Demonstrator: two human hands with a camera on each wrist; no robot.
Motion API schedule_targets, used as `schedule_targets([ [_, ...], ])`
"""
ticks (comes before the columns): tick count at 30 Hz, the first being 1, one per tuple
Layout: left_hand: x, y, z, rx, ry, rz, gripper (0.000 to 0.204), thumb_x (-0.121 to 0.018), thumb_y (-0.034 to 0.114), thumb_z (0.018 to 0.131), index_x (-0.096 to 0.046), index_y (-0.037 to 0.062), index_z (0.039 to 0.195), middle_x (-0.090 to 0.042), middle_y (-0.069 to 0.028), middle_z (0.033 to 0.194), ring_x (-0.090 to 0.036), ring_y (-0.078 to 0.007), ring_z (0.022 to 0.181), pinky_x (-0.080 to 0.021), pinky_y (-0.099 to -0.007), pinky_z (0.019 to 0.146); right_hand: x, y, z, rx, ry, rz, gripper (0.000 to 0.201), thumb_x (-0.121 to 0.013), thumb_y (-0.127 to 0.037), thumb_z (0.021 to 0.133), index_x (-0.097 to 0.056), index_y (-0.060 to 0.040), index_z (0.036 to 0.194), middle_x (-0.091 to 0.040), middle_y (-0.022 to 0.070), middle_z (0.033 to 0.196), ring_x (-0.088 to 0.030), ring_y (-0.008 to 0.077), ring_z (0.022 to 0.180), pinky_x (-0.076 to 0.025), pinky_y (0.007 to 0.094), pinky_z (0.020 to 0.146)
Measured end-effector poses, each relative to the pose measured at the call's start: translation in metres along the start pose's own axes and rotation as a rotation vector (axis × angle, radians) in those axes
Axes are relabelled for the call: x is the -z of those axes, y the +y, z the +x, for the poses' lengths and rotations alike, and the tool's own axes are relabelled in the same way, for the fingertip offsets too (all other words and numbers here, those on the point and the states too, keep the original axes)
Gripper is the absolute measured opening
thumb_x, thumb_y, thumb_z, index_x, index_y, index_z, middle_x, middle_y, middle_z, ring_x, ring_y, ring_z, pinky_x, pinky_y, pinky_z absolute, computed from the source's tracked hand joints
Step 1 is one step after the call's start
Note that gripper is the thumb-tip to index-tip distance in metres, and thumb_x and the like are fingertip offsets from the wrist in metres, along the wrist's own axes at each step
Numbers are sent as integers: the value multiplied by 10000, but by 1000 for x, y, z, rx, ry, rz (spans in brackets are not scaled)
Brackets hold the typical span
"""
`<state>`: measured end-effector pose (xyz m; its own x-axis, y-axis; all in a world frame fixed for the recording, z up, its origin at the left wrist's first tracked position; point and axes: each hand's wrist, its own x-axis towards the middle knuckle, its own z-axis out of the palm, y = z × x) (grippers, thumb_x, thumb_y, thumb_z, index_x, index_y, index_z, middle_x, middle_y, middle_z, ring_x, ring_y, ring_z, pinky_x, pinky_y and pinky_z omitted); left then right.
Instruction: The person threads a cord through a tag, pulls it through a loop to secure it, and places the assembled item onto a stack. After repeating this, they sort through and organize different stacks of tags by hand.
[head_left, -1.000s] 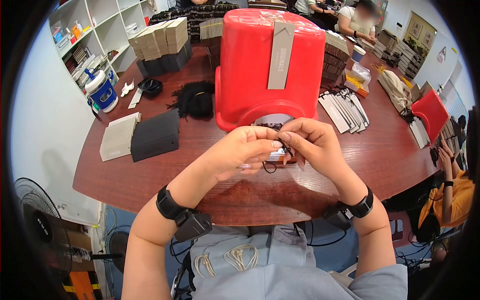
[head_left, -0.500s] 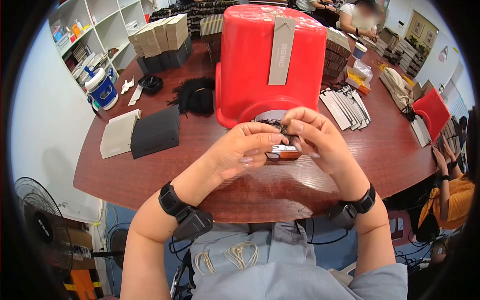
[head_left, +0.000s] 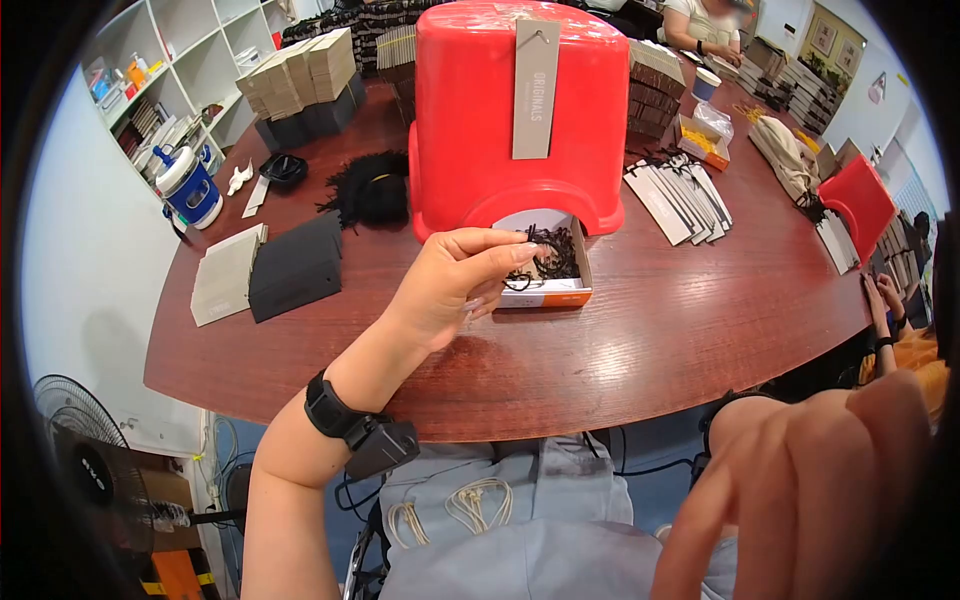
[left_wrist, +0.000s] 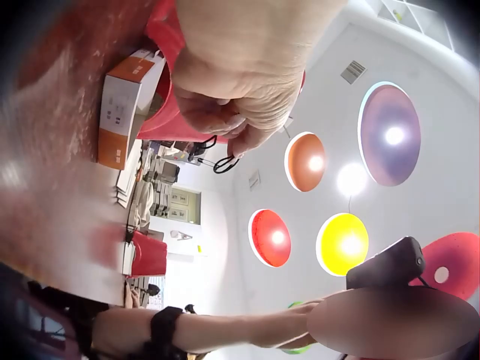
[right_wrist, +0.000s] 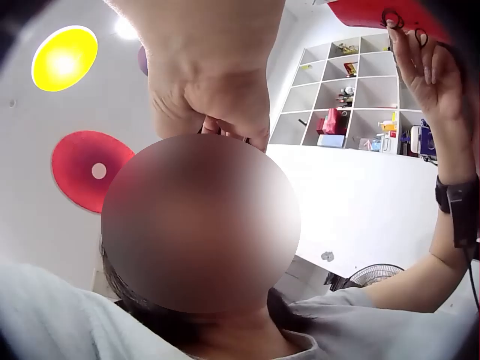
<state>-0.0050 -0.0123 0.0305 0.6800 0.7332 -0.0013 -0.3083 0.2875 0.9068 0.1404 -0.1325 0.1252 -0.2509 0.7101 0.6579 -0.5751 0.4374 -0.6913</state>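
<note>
My left hand [head_left: 450, 275] pinches a thin black cord [left_wrist: 225, 163] between thumb and fingertips; its loop dangles below them in the left wrist view. Just beyond the fingertips, a white and orange box [head_left: 545, 300] holds tangled black cords [head_left: 566, 255]. My right hand [head_left: 800, 480] is raised close to the head camera, large and blurred at the lower right. In the right wrist view its fingers are loosely bent in front of the blurred face, partly hidden, and nothing shows in them.
An upturned red plastic stool [head_left: 520, 110] with a grey tag [head_left: 537, 90] stands behind the box. Grey cards [head_left: 228, 275] and black cards [head_left: 295, 265] lie left. More tags [head_left: 680, 203] lie right. Pale cords [head_left: 482, 505] rest on the lap.
My right hand has left the cord and come up toward the head. My left hand still pinches the cord and has shifted slightly left in view. The cord box is now less covered.
</note>
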Motion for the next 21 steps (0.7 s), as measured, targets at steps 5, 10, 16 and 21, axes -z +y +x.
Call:
schedule_targets([
  [5, -1, 2, 0, -6, 18, 21, 156, -559, 84, 768, -594, -27, 873, -441, 45, 521, -291, -5, 368, -228, -146, 353, 2, -14, 2, -123, -155, 113, 21, -462, -24, 798, -447, -37, 803, -486, 58, 782, -492, 180, 595, -423, 274, 675],
  [10, 2, 0, 0, -67, 18, 24, 146, -554, 82, 774, -595, -15, 874, -462, 38, 531, -305, -7, 374, -229, -152, 355, 5, -19, 2, -253, -303, 236, 65, -494, -2, 783, -440, -35, 767, -487, 68, 802, -516, 200, 623, -438, 300, 722],
  [16, -2, 0, -4, -96, 45, 29, 139, -561, 63, 771, -590, -16, 882, -517, 15, 583, -334, -15, 391, -243, -157, 356, 60, 51, -4, -219, 227, -947, 170, -591, -114, 752, -558, -6, 880, -521, 39, 900, -504, 84, 774, -413, 203, 636],
  [21, -2, -2, -4, -143, -7, 117, 144, -550, 82, 787, -586, -19, 884, -525, 5, 601, -355, -14, 403, -246, -161, 355, 76, 63, -7, -417, 270, -742, 113, -566, -110, 781, -564, -3, 815, -542, 7, 790, -499, 48, 682, -412, 196, 620],
])
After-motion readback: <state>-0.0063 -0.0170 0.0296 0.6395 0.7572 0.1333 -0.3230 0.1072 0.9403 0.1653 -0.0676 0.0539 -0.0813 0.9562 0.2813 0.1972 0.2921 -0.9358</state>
